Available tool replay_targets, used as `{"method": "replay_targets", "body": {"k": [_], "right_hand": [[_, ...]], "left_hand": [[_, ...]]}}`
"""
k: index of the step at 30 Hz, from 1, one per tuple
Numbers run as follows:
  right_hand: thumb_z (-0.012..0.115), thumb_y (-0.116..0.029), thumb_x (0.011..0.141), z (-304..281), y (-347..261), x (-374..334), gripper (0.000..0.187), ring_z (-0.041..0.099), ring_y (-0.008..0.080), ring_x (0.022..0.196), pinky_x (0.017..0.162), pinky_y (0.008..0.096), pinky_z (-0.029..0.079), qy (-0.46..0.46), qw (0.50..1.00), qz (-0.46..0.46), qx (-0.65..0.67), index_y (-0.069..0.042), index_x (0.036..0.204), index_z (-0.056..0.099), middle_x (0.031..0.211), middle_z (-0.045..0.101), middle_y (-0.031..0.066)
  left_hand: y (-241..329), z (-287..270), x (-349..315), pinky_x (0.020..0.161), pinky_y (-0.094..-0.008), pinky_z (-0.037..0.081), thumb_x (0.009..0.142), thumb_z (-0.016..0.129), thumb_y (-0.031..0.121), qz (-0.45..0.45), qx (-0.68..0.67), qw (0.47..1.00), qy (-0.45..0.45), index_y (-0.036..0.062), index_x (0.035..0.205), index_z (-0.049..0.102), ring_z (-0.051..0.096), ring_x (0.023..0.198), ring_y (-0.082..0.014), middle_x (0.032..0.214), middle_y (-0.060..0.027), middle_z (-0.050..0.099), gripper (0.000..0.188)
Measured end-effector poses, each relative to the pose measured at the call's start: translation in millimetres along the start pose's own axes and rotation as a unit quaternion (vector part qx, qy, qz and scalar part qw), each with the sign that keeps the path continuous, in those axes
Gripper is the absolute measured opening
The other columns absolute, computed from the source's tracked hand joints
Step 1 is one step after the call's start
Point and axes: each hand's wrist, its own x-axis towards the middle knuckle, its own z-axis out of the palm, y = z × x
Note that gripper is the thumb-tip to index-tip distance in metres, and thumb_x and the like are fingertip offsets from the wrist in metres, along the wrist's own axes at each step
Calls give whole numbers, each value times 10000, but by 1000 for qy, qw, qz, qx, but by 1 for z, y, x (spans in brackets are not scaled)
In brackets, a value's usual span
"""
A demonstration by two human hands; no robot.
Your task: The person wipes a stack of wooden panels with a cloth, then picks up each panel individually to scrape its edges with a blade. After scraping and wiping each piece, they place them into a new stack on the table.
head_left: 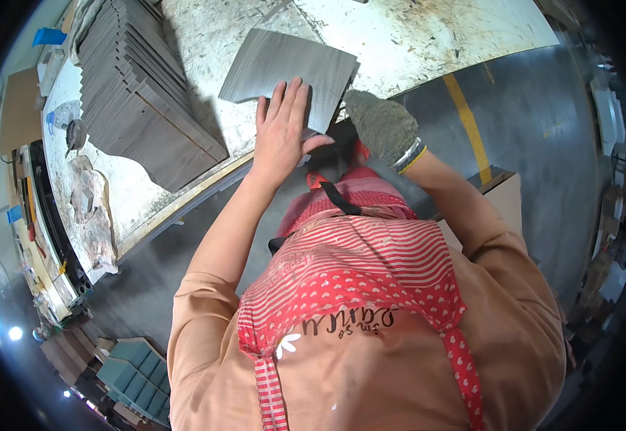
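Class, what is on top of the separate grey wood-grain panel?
The bare left hand lies partly on the grey wood-grain panel; the surface beneath it is covered.

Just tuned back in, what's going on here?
The person's bare left hand lies flat, fingers together and thumb out, on a gray wood-grain panel at the edge of a stained white table. The gloved right hand is by the panel's right edge; whether it grips anything is unclear. Left of them, a stack of similar gray panels rests on the table.
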Motion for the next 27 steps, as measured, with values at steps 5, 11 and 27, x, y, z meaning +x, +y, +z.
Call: {"method": "replay_targets", "body": {"k": [5,11,27], "right_hand": [[542,-138,828,-27,-42,-5,262,654,294,771,658,388,525,-104,992,10,69,-63,1074,590,891,646,110],[529,-133,844,-27,-39,3,204,634,293,686,587,392,506,-111,989,68,76,-51,1023,583,848,631,122],[552,-164,856,-22,-49,2,256,645,327,812,667,439,508,-221,968,95,72,-67,1093,554,897,629,158]], "left_hand": [[-1,-3,3,1048,-548,293,633,739,498,-5,6,1000,-22,9,1358,413,394,1308,-367,1416,-144,433,933],[-1,-10,7,1033,-528,319,615,760,466,-4,-3,1000,-28,7,1349,419,409,1301,-367,1393,-150,462,931],[2,-13,12,987,-488,373,554,769,489,-9,7,1000,-10,33,1364,400,484,1249,-326,1277,-135,566,1000]]}}
